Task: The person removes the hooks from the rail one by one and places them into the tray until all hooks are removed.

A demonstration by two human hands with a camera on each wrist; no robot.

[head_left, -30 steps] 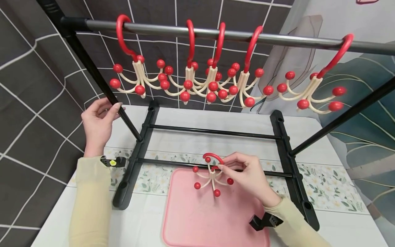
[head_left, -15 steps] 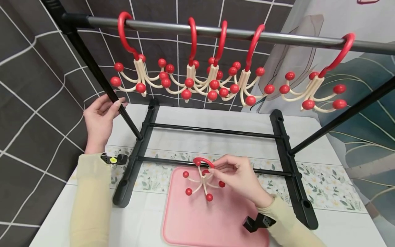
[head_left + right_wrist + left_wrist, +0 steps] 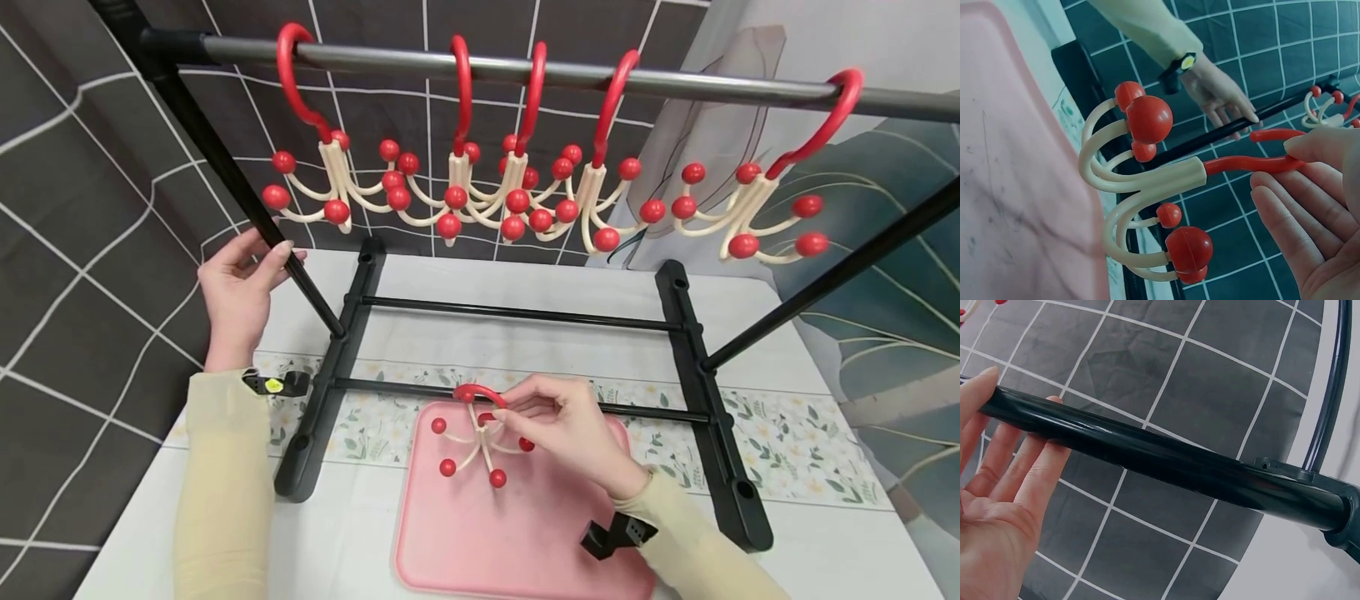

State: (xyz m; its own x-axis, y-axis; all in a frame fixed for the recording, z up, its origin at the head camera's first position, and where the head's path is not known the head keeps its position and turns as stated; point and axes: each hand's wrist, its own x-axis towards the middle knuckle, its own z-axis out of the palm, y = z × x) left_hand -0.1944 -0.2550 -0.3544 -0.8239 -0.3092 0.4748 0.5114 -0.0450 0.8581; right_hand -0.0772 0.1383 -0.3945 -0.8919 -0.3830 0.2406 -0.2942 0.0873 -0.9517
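My right hand (image 3: 570,425) pinches the red hook of a multi-arm hanger (image 3: 1166,176) between thumb and fingers. This hanger has a cream stem and curved cream arms tipped with red balls. In the head view it is over the far part of the pink tray (image 3: 517,542). At the left, my left hand (image 3: 238,287) holds the rack's slanted black post (image 3: 1147,456), thumb on the near side and fingers behind it. Several similar hangers (image 3: 460,158) hang by red hooks from the rack's grey top rail (image 3: 360,58).
The rack's black feet (image 3: 330,375) stand on a white table (image 3: 330,542) with a floral strip. Two thin crossbars (image 3: 517,312) join the feet. A dark cloth with white grid lines (image 3: 82,350) covers the back and left; a patterned curtain (image 3: 885,300) hangs at right.
My right hand has carried the hanger leftward over the tray, its hook tipping further left. My left hand stays on the post. The rightmost hanging hanger has swung slightly.
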